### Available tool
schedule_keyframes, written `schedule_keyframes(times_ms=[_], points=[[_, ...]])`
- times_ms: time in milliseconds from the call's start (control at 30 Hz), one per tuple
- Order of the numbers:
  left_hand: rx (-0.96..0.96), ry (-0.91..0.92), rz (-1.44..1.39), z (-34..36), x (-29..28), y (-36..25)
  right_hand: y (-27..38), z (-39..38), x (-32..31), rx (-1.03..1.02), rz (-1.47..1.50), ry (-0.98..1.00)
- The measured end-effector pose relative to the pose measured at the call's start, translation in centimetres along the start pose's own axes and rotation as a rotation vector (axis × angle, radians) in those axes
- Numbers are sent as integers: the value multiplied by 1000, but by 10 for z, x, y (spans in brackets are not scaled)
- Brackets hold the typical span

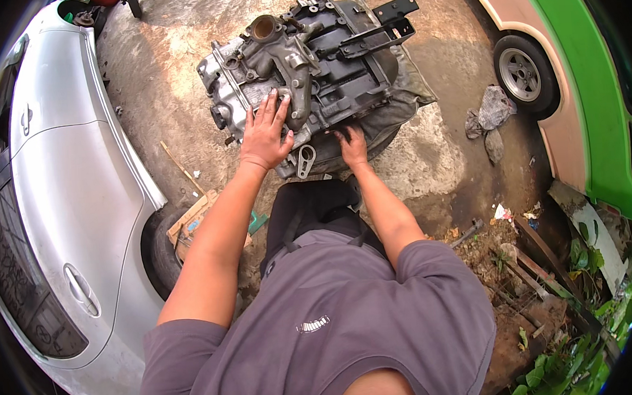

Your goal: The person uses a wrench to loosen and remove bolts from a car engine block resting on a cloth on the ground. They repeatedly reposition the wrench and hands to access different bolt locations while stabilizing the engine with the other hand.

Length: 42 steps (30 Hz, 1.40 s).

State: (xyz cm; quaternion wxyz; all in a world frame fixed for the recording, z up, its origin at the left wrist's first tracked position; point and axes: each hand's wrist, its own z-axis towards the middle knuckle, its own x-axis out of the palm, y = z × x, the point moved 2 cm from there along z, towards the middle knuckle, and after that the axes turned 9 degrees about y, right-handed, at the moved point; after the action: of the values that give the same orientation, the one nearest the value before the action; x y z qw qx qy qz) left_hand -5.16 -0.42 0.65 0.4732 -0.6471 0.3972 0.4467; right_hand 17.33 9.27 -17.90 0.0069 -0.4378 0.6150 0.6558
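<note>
A large metal engine block (352, 72) lies on the ground before me, on a dark cloth or tyre-like pad (381, 141). My left hand (264, 132) rests flat on its silvery near-left part, fingers spread beside a curved cast pipe (296, 90). At the near edge, my right hand (353, 146) reaches under the side of the engine; its fingertips are partly hidden beneath it, so their grip does not show. A small metal link-shaped bracket (305, 160) sticks out between my two hands. A black steel bracket (382, 34) projects from the engine's far right.
A silver car (76, 176) stands along the left. On the right is a green and peach vehicle (561, 59) with a wheel (522, 72). A grey rag (495, 110) lies on the concrete. Wooden pieces (194, 216) lie near my left; scrap boards (530, 271) and plants (558, 367) fill the lower right.
</note>
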Motion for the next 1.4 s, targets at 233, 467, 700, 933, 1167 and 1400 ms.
schedule_keyframes(times_ms=[233,467,700,933,1167,1400], points=[[-12,-19,1,-1,3,1,-1,4,-14,-2,-153,45],[-24,-8,11,-1,4,1,13,6,-14,15,-193,54],[-19,-25,14,-1,2,0,81,23,-98,-469,-665,-56],[-34,-34,32,-3,2,-2,150,50,-108,-914,-1087,246],[-49,-48,11,-1,3,-1,185,31,-114,-897,-1264,417],[-42,-56,27,-4,0,-2,115,0,-160,-76,-799,294]])
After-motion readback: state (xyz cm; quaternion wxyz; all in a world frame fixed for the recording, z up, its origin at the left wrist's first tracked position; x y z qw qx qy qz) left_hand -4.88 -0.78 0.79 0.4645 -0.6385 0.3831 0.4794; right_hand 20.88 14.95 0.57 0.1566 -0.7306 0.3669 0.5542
